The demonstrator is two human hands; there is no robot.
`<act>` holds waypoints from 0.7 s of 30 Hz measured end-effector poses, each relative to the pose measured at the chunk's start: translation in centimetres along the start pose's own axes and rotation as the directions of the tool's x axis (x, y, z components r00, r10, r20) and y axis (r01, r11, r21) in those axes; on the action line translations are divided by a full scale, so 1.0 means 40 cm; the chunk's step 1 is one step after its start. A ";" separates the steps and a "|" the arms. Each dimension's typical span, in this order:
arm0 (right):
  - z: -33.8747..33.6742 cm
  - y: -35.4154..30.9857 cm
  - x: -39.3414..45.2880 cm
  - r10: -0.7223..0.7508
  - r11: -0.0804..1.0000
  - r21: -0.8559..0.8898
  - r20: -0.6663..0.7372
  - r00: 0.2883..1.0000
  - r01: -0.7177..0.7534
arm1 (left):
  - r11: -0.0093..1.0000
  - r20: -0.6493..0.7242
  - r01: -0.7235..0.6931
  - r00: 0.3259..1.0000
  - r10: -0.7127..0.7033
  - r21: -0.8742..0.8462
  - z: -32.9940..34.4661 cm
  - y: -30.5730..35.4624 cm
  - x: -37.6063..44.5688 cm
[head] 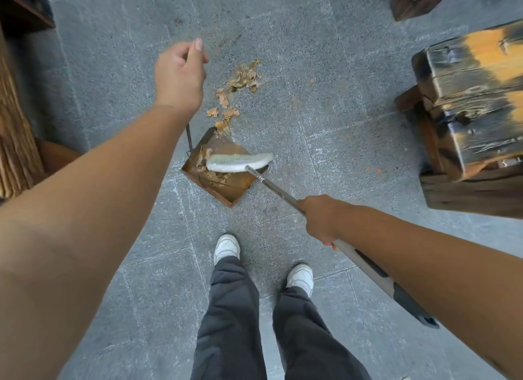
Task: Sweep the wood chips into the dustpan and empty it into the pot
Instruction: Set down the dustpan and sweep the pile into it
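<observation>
Left hand (pixel 179 78) raised, gripping dustpan (pixel 223 178) rod, right hand (pixel 322 221) clutching broom (pixel 240 162) (head inside pan), wood chips (pixel 235 93) beyond

**Bare forearms, dark trousers, white shoes**

Both arms are bare from the frame edges to the wrists, with no sleeve, watch, band or ring visible on either. The left hand (pixel 181 76) and the right hand (pixel 322 221) are ungloved; one short, unpainted fingernail shows at the top of the left hand. Below, the person wears loose dark grey trousers (pixel 232 317) of a soft, matte fabric that creases in folds along both legs and bunches over the ankles. The shoes are white low trainers, rounded at the toe and a little scuffed and greyed: the left shoe (pixel 226 246) and the right shoe (pixel 300 276).
</observation>
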State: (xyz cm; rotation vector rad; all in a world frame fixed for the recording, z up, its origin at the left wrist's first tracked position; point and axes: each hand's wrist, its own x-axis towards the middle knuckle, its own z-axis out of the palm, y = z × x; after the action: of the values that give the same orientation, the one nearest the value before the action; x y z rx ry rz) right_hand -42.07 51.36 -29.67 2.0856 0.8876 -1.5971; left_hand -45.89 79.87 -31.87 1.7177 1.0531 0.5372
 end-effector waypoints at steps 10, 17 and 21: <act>-0.001 0.089 -0.043 0.014 0.990 -0.129 -0.335 0.942 -0.060 | 0.994 -0.008 0.030 0.999 -0.031 -0.104 -0.073 -0.056 -0.064; -0.058 0.050 0.051 0.068 0.997 -0.010 -0.354 0.933 -0.076 | 0.980 -0.064 0.004 0.998 -0.017 -0.198 -0.106 -0.115 -0.056; -0.027 -0.023 0.091 0.067 0.997 0.049 -0.296 0.953 -0.055 | 0.972 -0.080 0.004 0.997 -0.023 -0.233 -0.143 -0.147 -0.059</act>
State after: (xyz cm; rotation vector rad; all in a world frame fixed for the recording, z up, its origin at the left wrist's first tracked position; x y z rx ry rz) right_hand -41.33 53.65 -32.76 2.4003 0.8816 -1.2988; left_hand -53.78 81.51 -34.68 1.4916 1.0160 0.6992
